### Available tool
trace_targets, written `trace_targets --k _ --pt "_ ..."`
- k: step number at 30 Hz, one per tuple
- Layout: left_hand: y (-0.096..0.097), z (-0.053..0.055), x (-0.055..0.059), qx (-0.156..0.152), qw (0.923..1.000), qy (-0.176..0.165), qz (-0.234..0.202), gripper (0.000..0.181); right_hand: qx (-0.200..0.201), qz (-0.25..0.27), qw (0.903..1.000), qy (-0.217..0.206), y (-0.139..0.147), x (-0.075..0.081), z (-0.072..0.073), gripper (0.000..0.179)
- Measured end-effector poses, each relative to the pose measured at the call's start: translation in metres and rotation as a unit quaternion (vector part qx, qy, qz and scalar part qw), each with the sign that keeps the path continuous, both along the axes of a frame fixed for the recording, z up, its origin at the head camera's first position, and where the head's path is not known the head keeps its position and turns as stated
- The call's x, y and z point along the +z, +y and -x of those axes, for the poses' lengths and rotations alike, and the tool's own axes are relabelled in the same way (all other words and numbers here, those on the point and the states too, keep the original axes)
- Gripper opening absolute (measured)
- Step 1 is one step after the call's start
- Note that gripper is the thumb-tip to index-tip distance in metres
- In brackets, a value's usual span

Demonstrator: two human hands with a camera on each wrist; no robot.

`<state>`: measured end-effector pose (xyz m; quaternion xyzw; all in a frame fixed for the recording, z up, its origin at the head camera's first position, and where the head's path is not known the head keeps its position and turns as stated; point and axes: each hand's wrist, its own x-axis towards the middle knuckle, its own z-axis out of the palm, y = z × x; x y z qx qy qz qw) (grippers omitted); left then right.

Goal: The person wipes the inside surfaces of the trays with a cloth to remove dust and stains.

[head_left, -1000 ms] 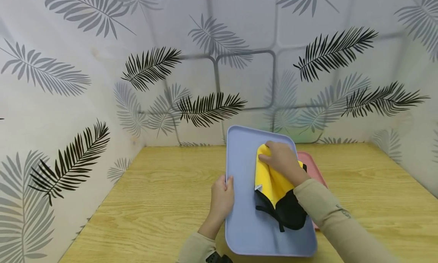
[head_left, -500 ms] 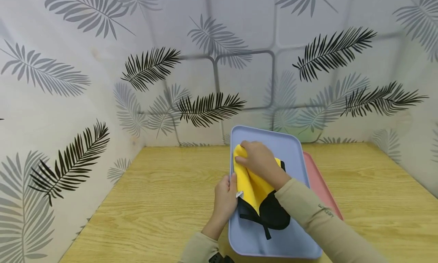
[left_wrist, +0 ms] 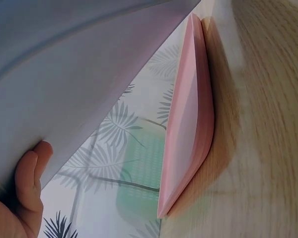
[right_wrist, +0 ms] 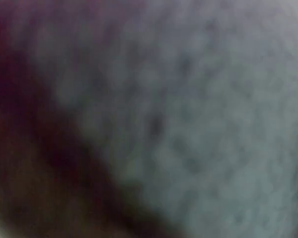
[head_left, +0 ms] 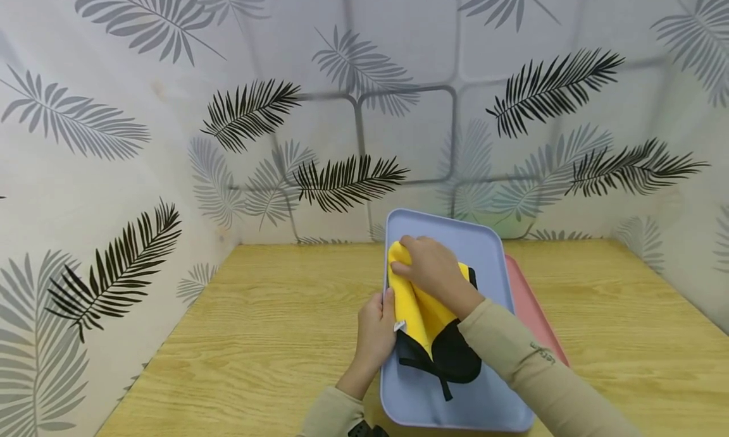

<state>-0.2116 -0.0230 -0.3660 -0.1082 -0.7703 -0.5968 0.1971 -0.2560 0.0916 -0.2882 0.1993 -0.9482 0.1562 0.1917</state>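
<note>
My left hand point(head_left: 374, 336) grips the left rim of a blue rectangular tray point(head_left: 461, 405), thumb on the upper side. In the left wrist view, curled fingers point(left_wrist: 27, 181) of this hand press the pale underside of the tray point(left_wrist: 79, 89), which is raised and tilted above the table. A folded yellow and black fabric piece point(head_left: 406, 301), with a black strap and a small white label, lies over the tray. My right hand point(head_left: 435, 272) pinches its yellow upper edge near the tray's left side. The right wrist view is a dark grey blur.
A pink tray point(head_left: 535, 310) lies on the wood-grain table point(head_left: 273, 323), partly hidden behind the blue tray. Leaf-printed sheeting point(head_left: 342, 133) hangs behind the table and at its sides. A green perforated shape point(left_wrist: 144, 168) shows through it in the left wrist view.
My right hand has carried the fabric piece left across the tray, up to the left hand. The blue tray has shifted slightly right. Little differs over the last half second.
</note>
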Motion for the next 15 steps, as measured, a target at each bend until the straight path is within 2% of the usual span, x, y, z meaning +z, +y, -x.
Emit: trace_targets --k 5,9,15 --pt "0.001 0.001 0.000 -0.002 1.0000 -0.004 0.005 0.035 -0.009 -0.010 0.9999 -0.001 0.007 -0.001 0.000 0.034" --pt "-0.001 0.000 0.000 0.012 0.9999 -0.007 0.010 0.035 -0.020 -0.010 0.9997 -0.005 0.013 -0.004 0.001 0.035" --pt "-0.004 0.001 0.000 0.016 0.9998 -0.012 0.005 0.035 -0.042 -0.011 0.9986 -0.031 0.027 -0.009 0.004 0.039"
